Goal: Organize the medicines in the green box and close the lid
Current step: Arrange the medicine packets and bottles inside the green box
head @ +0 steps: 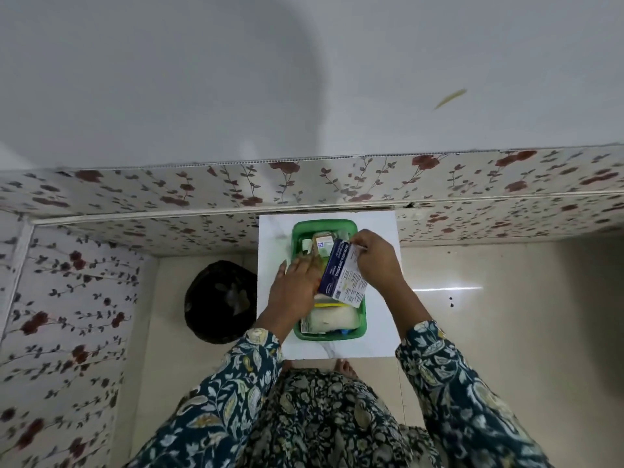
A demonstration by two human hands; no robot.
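Note:
A green box point(324, 226) stands open on a white marble-patterned board point(273, 238). Inside it lie small medicine bottles and cartons point(319, 244) at the far end and a white packet point(334, 317) at the near end. My right hand point(374, 261) grips the far end of a blue-and-white medicine carton point(342, 276), tilted over the box's right half. My left hand point(297, 287) reaches into the left side of the box, fingers pressed against the carton's left edge; what lies under it is hidden. No lid is in view.
A dark round object point(219, 302) sits on the floor just left of the board. Floral-papered walls point(236, 187) close in behind and on the left. Tiled floor point(489, 298) stretches to the right. My toes point(344, 366) touch the board's near edge.

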